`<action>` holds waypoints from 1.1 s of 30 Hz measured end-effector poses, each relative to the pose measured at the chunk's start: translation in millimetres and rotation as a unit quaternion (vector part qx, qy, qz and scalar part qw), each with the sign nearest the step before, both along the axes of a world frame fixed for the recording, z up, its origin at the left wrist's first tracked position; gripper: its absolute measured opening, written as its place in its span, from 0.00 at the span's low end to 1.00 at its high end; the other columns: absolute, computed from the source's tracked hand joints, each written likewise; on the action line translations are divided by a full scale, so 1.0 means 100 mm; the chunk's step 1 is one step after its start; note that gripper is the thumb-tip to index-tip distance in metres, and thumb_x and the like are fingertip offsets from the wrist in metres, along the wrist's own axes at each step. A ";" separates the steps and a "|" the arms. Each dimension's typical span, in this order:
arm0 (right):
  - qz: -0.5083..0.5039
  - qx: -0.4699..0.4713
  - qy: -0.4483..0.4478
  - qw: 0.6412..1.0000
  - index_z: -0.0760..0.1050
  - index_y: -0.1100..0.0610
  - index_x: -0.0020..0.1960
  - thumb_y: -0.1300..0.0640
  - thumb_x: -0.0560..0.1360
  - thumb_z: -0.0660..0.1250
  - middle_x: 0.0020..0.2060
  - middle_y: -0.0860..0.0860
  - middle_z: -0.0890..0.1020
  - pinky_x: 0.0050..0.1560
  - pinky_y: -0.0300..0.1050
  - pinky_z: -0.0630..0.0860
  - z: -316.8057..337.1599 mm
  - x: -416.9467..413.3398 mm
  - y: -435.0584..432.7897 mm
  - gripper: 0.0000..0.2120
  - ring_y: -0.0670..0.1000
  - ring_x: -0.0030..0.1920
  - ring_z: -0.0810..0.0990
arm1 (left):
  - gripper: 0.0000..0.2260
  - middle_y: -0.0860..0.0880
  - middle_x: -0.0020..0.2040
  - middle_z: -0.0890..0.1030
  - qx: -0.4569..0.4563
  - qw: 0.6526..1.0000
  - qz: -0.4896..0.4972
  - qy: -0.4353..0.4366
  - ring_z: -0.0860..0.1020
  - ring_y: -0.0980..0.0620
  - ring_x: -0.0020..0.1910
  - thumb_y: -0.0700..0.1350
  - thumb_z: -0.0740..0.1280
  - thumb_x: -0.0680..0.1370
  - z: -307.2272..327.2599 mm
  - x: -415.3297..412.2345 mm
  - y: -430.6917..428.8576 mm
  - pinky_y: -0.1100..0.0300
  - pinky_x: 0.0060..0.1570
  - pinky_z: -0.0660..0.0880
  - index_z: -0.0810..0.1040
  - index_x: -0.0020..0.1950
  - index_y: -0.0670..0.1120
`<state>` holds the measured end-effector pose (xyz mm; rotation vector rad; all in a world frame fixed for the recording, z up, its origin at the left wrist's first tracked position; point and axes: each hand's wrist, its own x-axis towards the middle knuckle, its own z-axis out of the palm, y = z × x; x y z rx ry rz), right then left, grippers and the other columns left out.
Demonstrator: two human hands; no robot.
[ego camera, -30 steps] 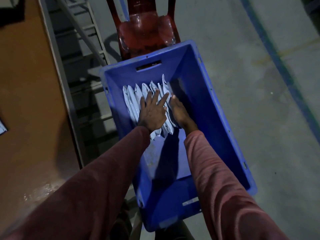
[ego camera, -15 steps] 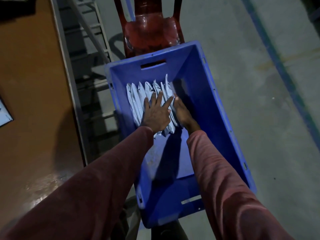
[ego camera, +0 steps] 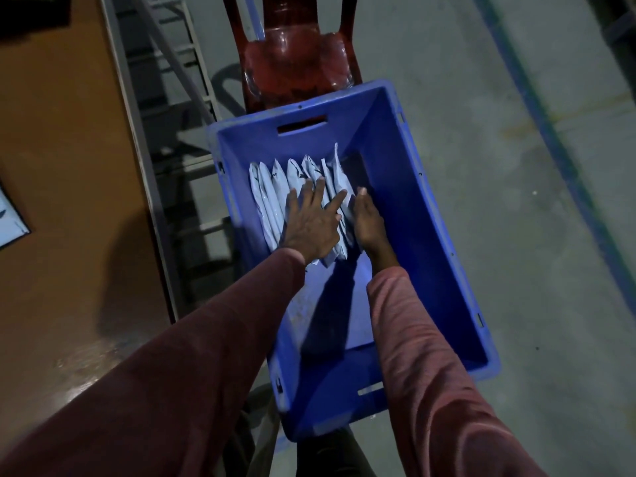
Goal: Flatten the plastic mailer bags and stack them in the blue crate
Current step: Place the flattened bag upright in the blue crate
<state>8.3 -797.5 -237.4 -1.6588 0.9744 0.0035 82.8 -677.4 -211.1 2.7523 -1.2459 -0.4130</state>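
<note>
Several pale grey plastic mailer bags (ego camera: 272,191) stand on edge in a row at the far end of the blue crate (ego camera: 426,215), leaning against its left wall. My left hand (ego camera: 311,223) lies flat on top of the row with fingers spread, pressing on the bags. My right hand (ego camera: 366,218) stands edge-on against the rightmost bag, fingers straight, its palm side hidden. The near half of the crate floor is bare.
A red plastic chair (ego camera: 296,60) stands just beyond the crate. An orange-brown table (ego camera: 62,166) with a metal edge runs along the left, a pale sheet (ego camera: 8,223) lying at its left border. Grey concrete floor with a blue painted line (ego camera: 543,111) lies to the right.
Both hands stay on the bag row; only the camera view has shifted slightly.
</note>
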 end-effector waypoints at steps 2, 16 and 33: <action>0.001 -0.008 0.014 1.000 0.61 0.51 0.81 0.37 0.85 0.46 0.80 0.50 0.64 0.80 0.53 0.56 0.03 -0.04 0.01 0.30 0.52 0.79 0.62 | 0.26 0.40 0.84 0.53 -0.002 1.000 0.000 0.003 0.51 0.37 0.83 0.52 0.58 0.85 0.04 -0.05 0.01 0.33 0.78 0.50 0.57 0.84 0.57; 0.063 -0.092 0.032 0.993 0.67 0.46 0.78 0.33 0.82 0.47 0.78 0.47 0.69 0.76 0.63 0.62 -0.06 -0.21 0.25 0.30 0.53 0.77 0.66 | 0.29 0.40 0.85 0.50 0.016 0.998 0.031 0.042 0.48 0.36 0.83 0.52 0.57 0.84 0.24 -0.36 0.23 0.33 0.78 0.46 0.56 0.84 0.52; 0.029 -0.168 -0.024 0.985 0.73 0.51 0.74 0.39 0.84 0.54 0.73 0.50 0.75 0.73 0.59 0.68 0.33 -0.35 0.34 0.25 0.53 0.74 0.71 | 0.29 0.40 0.85 0.50 0.036 0.997 0.051 0.038 0.47 0.37 0.83 0.52 0.58 0.84 0.61 -0.47 0.43 0.34 0.79 0.44 0.54 0.85 0.52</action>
